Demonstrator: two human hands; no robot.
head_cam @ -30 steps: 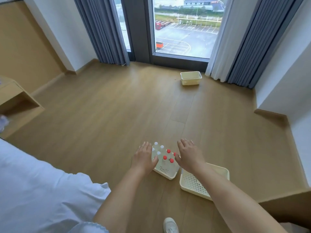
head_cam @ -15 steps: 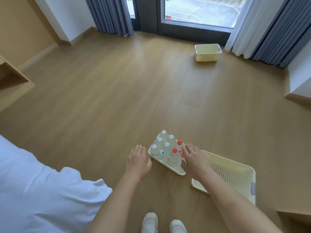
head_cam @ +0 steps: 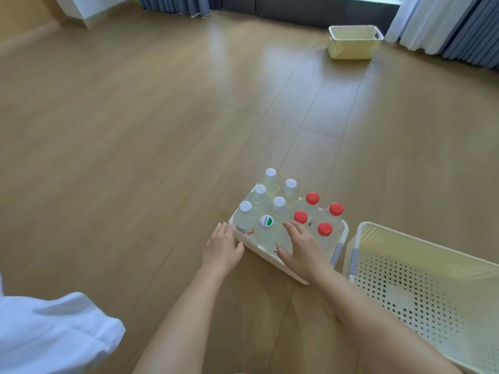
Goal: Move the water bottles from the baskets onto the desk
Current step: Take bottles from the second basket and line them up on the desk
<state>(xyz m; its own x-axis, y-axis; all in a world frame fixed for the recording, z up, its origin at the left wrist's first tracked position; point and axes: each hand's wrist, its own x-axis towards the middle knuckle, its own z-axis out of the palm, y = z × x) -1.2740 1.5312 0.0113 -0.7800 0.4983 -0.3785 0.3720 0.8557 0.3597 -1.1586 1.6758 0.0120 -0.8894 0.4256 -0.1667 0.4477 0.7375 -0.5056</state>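
A cream basket [head_cam: 340,240] on the wooden floor holds several upright water bottles: white-capped ones [head_cam: 279,203] on the left, red-capped ones [head_cam: 312,198] on the right, and one with a green-and-white cap [head_cam: 266,221] at the near left. My left hand [head_cam: 222,245] rests with fingers apart against the basket's near-left corner. My right hand [head_cam: 299,245] lies over the near rim, fingers spread on the bottles. Neither hand holds a bottle. No desk is in view.
An empty perforated cream basket [head_cam: 421,290] sits just right of the full one. A smaller cream basket [head_cam: 353,43] stands far off by the curtains [head_cam: 445,25]. White fabric [head_cam: 51,330] lies at the lower left.
The view has dropped and come closer to the basket. Both hands have moved in: the left now touches the basket's corner, the right has slid over the near rim onto the bottles.
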